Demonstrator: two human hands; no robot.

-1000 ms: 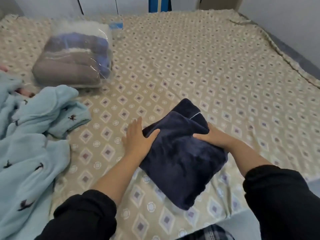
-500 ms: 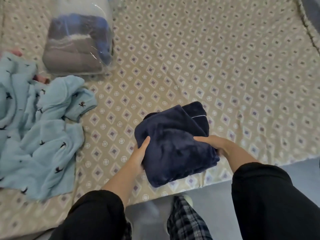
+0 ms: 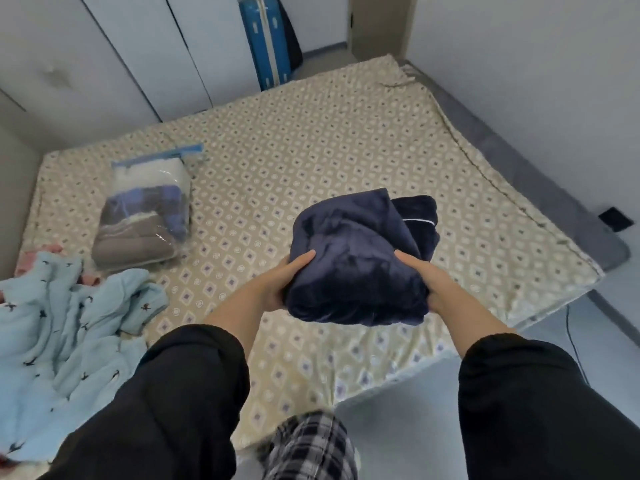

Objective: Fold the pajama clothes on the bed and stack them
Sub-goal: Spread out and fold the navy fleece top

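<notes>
Folded navy pajama bundle (image 3: 356, 258) held clear above the bed (image 3: 311, 133), left hand (image 3: 278, 284) and right hand (image 3: 427, 284) on opposite sides, fingers (image 3: 306, 257) clamped round it. I judge it plush, light, floppy: support underneath or the folds spill.

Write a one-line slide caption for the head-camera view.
Left hand and right hand hold a folded navy fleece pajama bundle above the diamond-patterned bed sheet; crumpled light-blue pajamas lie nearby.

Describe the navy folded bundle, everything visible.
The navy pajama bundle is dark blue, plush, fleece-like fabric folded into a thick, squarish pack. A second folded layer with thin white piping shows at its far right edge. The left hand grips its left side and the right hand its right side, thumbs on top. It looks held above the near part of the bed.
</notes>
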